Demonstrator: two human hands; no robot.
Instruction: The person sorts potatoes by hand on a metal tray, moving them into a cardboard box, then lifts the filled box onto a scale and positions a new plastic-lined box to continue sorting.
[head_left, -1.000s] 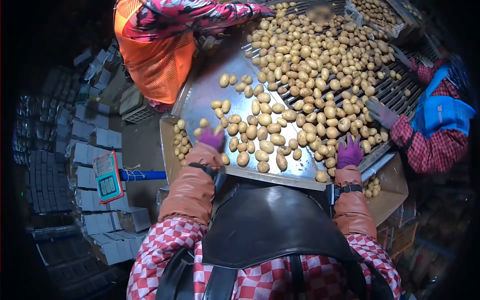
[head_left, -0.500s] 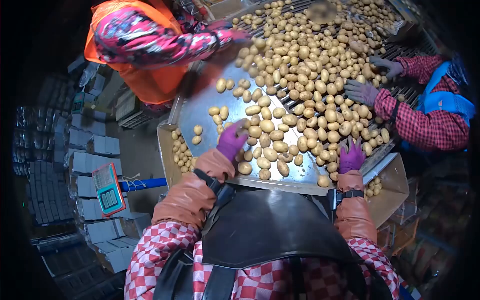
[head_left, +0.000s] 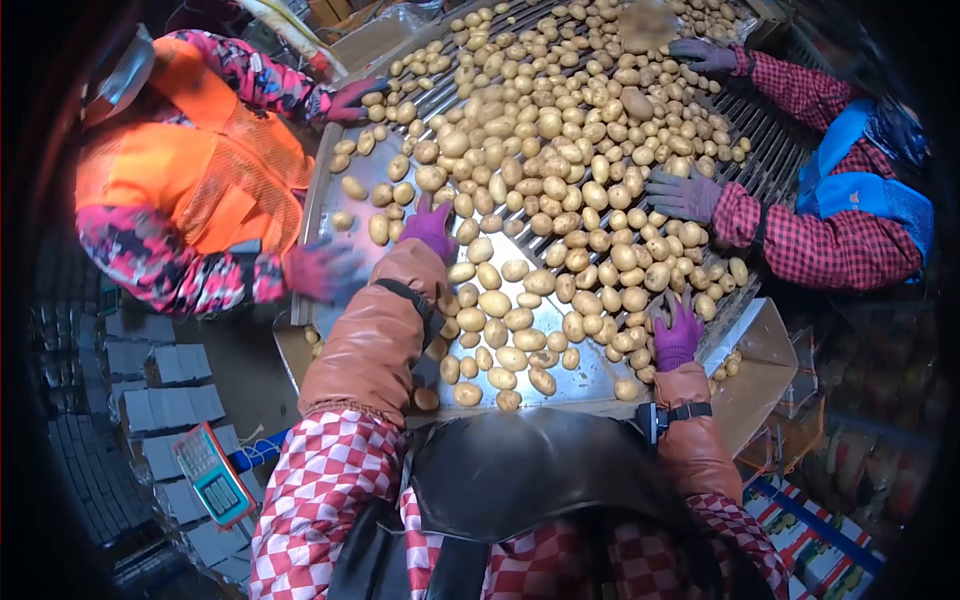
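Observation:
Many loose yellow potatoes (head_left: pixel 560 205) spread over a sloping slatted grid (head_left: pixel 775 155) and down onto a shiny metal sheet (head_left: pixel 590 385). My left hand (head_left: pixel 430 230), in a purple glove, stretches forward over the sheet and touches potatoes at the left side of the heap; its fingers are extended, their tips partly lost among the potatoes. Closer to my body on the right, my right hand (head_left: pixel 679 332), also purple-gloved, lies on the lower right edge of the heap with its fingers spread. I see nothing gripped in either hand.
On the left, a person in an orange vest (head_left: pixel 190 170) has gloved hands (head_left: pixel 355 100) by the sheet. Another person's gloved hand (head_left: pixel 685 195) rests on potatoes at right. Nearby are an open cardboard box (head_left: pixel 770 370), a scale (head_left: pixel 215 478) and white boxes (head_left: pixel 175 405).
My left hand has moved forward and left; my right hand stays at the heap's edge. The left person has drawn back with hands apart. The right person's far hand has moved farther up the grid.

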